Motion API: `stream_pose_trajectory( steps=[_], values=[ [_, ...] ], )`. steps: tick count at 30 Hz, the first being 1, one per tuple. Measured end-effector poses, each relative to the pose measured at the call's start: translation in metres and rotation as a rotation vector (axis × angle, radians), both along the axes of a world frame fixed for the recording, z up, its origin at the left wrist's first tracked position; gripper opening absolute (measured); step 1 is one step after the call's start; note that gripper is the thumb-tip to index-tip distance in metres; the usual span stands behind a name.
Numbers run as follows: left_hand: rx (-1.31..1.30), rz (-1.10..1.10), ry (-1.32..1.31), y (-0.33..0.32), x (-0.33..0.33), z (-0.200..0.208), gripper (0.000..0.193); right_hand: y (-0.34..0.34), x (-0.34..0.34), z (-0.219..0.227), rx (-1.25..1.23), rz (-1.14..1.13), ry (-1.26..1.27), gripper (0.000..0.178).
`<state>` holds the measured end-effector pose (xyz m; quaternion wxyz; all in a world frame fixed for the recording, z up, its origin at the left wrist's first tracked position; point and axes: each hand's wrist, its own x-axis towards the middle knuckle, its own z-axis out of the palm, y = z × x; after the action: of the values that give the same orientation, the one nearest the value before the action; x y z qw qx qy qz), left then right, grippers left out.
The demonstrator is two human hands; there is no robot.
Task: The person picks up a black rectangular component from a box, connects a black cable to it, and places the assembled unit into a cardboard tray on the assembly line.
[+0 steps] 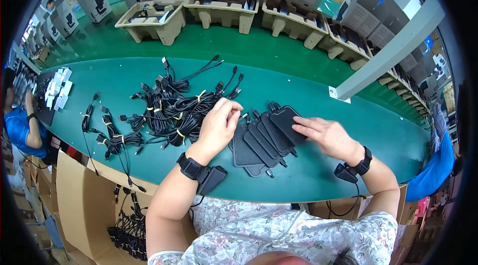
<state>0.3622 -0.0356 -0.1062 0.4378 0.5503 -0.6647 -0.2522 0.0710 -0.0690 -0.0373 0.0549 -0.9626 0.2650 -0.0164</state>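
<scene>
In the middle of the green workbench lies a fanned stack of flat black rectangular pads (246, 150), some textured, with short plugs at their ends. My right hand (326, 138) rests its stretched fingers on the right edge of the smooth top pad (285, 123). Its thumb is partly hidden. My left hand (218, 124) is closed, fingers curled together, between the pads and a heap of black cables (162, 110). Whatever those fingers hold, if anything, cannot be made out. The cables are coiled and tied with pale bands, and several have USB plugs.
Beige moulded trays (158, 28) holding dark parts line a green strip at the back, before open printed boxes (94, 1). A grey metal post (393, 48) slants up at right. More cables hang in a carton (82, 205) below left. Blue-clad people (25, 128) sit at both sides.
</scene>
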Motion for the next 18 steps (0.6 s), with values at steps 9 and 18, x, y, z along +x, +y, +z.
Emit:
stream_pose_trajectory(
  steps=[9,18],
  values=[
    [-0.020,-0.003,-0.040,-0.008,0.000,-0.001,0.009,-0.160,0.020,0.059,-0.809,-0.419,-0.592,0.028],
    [0.079,0.006,-0.030,-0.010,0.001,0.003,0.009,-0.332,0.012,0.040,-0.807,-0.736,-0.339,0.030]
  ],
)
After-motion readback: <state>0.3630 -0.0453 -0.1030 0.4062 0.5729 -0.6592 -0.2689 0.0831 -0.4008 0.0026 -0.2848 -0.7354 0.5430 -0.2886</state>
